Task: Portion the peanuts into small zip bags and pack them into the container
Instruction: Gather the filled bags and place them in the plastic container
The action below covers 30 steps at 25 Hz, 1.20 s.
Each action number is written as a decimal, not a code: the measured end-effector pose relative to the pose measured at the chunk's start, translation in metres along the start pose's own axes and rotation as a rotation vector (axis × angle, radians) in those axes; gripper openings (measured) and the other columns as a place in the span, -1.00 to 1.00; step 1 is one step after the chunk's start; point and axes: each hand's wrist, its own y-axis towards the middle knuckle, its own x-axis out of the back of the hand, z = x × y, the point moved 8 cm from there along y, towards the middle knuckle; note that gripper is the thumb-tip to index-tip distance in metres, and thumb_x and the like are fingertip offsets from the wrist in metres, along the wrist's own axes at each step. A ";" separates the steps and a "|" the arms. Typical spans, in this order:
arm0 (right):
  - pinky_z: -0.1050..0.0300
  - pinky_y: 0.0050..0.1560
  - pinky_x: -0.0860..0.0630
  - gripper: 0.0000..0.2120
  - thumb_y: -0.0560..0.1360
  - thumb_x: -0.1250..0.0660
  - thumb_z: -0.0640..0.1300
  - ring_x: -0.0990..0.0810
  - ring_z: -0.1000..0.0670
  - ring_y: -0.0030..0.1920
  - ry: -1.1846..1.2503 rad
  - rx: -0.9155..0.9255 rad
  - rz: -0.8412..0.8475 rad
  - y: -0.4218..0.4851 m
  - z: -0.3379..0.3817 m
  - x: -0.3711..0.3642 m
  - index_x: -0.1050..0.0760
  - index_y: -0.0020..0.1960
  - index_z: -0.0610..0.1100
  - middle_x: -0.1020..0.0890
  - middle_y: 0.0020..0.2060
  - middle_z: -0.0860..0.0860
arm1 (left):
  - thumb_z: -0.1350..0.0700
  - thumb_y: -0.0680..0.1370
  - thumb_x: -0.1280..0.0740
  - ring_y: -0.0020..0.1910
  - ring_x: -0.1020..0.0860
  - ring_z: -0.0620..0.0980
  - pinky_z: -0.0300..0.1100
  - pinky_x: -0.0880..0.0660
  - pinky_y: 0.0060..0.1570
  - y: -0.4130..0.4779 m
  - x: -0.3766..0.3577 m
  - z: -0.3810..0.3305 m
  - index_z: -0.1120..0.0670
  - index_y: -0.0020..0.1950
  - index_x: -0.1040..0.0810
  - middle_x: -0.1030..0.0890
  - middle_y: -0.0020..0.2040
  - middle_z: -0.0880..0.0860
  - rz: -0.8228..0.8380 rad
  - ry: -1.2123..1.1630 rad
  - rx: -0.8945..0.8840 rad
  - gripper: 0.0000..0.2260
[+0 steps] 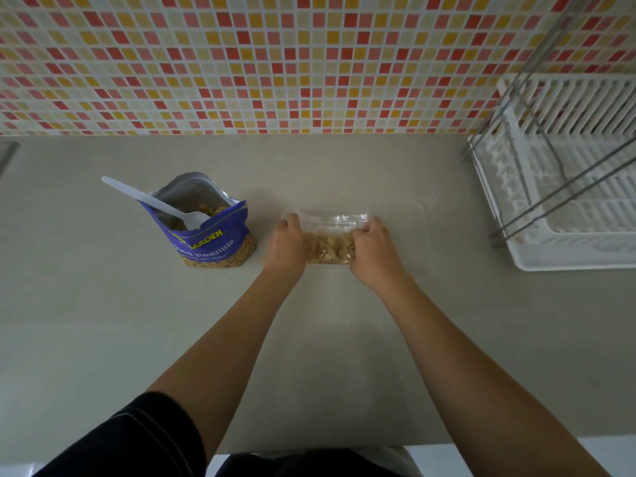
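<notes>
Pinching the zip bag point(331, 237) by its top corners, left hand point(287, 241) and right hand point(373, 247) grip where this soft, slippery film likely handles best.

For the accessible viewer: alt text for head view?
The left hand and right hand pinch the upper corners of a small clear zip bag of peanuts on a beige counter. Left of it stands an open blue peanut pouch holding a white spoon; a white dish rack sits at right.
</notes>
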 end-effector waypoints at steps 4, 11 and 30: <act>0.02 0.32 -0.31 -0.52 0.42 -0.20 -0.42 -0.34 -0.22 0.34 0.044 0.134 0.058 0.001 0.017 -0.001 -0.32 0.34 -0.28 -0.34 0.35 -0.22 | 0.21 0.07 -0.63 -0.39 -0.57 0.04 -0.29 -0.46 -0.44 -0.017 0.011 -0.022 0.15 -0.41 -0.60 -0.58 -0.41 0.09 -0.117 0.299 -0.272 -0.76; 0.01 0.35 -0.29 -0.51 0.43 -0.19 -0.36 -0.32 -0.23 0.37 0.055 0.095 0.214 0.003 0.010 -0.026 -0.28 0.37 -0.30 -0.34 0.35 -0.26 | 0.17 0.60 -0.16 0.01 -0.54 0.11 -0.11 -0.39 0.04 -0.026 -0.003 -0.013 0.19 0.07 -0.53 -0.60 0.03 0.15 0.056 0.277 -0.257 -0.81; 0.15 0.09 -0.39 -0.37 0.29 -0.47 -0.28 -0.45 -0.22 0.09 0.595 -0.700 -0.380 -0.052 -0.110 -0.004 -0.25 0.27 -0.18 -0.27 0.24 -0.25 | 0.38 0.53 -0.13 -0.06 -0.57 0.27 0.01 -0.48 -0.11 -0.039 -0.001 0.032 0.34 0.10 -0.43 -0.59 -0.06 0.33 -0.106 -0.048 -0.016 -0.81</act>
